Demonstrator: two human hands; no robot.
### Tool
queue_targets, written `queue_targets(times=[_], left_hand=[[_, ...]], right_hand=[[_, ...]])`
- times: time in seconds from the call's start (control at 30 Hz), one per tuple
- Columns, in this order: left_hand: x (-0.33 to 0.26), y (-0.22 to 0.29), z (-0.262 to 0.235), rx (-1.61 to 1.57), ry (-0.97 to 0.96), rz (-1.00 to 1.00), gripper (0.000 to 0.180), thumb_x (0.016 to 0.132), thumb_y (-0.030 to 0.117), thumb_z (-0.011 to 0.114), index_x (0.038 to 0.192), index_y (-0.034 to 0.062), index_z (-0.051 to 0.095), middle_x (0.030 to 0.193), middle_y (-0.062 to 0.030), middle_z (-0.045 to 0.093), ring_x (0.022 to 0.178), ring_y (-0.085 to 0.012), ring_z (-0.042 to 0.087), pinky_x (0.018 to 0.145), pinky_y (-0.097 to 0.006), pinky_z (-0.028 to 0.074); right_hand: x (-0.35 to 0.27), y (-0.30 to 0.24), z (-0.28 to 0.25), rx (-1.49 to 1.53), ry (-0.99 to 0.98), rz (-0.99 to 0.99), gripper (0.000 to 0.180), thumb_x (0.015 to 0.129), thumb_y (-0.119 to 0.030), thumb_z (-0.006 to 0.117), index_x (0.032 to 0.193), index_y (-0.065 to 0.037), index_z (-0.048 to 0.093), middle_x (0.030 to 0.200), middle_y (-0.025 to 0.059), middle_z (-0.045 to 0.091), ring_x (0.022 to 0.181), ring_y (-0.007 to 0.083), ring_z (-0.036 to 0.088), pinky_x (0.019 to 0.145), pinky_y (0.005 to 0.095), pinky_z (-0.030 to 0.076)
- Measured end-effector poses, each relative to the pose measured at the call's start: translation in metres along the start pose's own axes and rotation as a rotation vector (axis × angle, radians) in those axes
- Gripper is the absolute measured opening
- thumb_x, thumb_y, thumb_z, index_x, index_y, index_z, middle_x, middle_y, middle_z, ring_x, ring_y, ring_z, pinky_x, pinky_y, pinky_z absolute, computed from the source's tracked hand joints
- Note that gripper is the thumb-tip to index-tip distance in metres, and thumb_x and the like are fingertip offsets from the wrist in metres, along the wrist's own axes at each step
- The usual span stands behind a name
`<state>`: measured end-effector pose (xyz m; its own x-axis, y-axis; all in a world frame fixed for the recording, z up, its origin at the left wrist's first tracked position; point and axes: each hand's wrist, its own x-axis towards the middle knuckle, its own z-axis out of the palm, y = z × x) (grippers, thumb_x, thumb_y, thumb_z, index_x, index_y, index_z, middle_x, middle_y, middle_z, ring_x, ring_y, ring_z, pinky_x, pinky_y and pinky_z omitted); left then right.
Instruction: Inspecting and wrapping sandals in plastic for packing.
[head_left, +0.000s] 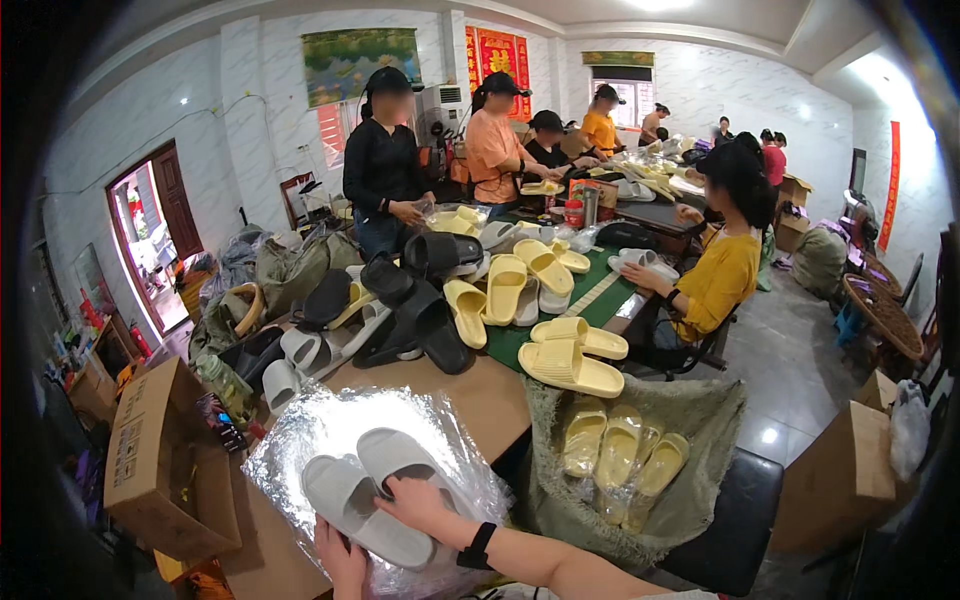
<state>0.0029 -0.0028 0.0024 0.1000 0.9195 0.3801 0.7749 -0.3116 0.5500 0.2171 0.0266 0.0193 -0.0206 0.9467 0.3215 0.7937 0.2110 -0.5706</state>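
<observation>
A pair of grey slide slippers [335, 490] lies over a stack of shiny clear plastic bags [290, 450] on the brown tabletop in front of me. My right hand [418, 505] reaches across from the right, its fingers curled at the strap opening of the nearer slipper. Against the lower left edge of that same slipper, my left hand [342, 558] grips from the side, with part of its fingers hidden. The farther grey slipper [400, 455] rests beside it, close to my right fingertips.
Black slippers [425, 325] and yellow slippers [570, 365] are heaped ahead. Bagged yellow slippers [620, 445] fill a green cloth-lined container [700, 425] at right. Cardboard boxes stand left [170, 460] and right [835, 470]. A seated person [720, 270] and several standing people work along the table.
</observation>
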Motion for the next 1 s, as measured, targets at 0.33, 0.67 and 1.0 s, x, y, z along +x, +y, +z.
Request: queue_targets(times=[0.33, 0.67, 1.0], left_hand=[[0.016, -0.011, -0.044, -0.226, -0.268, 0.038, 0.056, 0.080, 0.012, 0.061, 0.132, -0.0056, 0.054, 0.147, -0.0277, 0.044, 0.144, -0.0424, 0.033, 0.116, -0.046, 0.032], [-0.021, 0.019, -0.030, 0.000, -0.317, 0.085, 0.072, 0.080, 0.032, 0.073, 0.138, -0.0036, 0.049, 0.148, -0.0334, 0.038, 0.138, -0.0493, 0.038, 0.114, -0.051, 0.034], [-0.021, 0.039, -0.045, 0.153, -0.316, 0.128, 0.074, 0.078, 0.054, 0.077, 0.137, 0.0119, 0.059, 0.149, -0.0338, 0.038, 0.141, -0.0512, 0.031, 0.116, -0.052, 0.030]], right_hand=[[0.001, -0.001, 0.003, -0.026, 0.006, -0.021, 0.038, 0.096, -0.042, 0.056, 0.092, -0.004, 0.059, 0.075, 0.0164, 0.067, 0.069, 0.0369, 0.067, 0.062, 0.0491, 0.052], [-0.001, -0.003, -0.017, 0.196, 0.081, 0.011, 0.038, 0.094, -0.039, 0.059, 0.084, -0.002, 0.060, 0.076, 0.0188, 0.066, 0.071, 0.0413, 0.065, 0.065, 0.0508, 0.051], [-0.046, 0.020, -0.091, 0.277, 0.272, 0.208, 0.044, 0.087, -0.039, 0.073, 0.074, 0.001, 0.060, 0.064, 0.0192, 0.060, 0.061, 0.0388, 0.061, 0.058, 0.0446, 0.048]])
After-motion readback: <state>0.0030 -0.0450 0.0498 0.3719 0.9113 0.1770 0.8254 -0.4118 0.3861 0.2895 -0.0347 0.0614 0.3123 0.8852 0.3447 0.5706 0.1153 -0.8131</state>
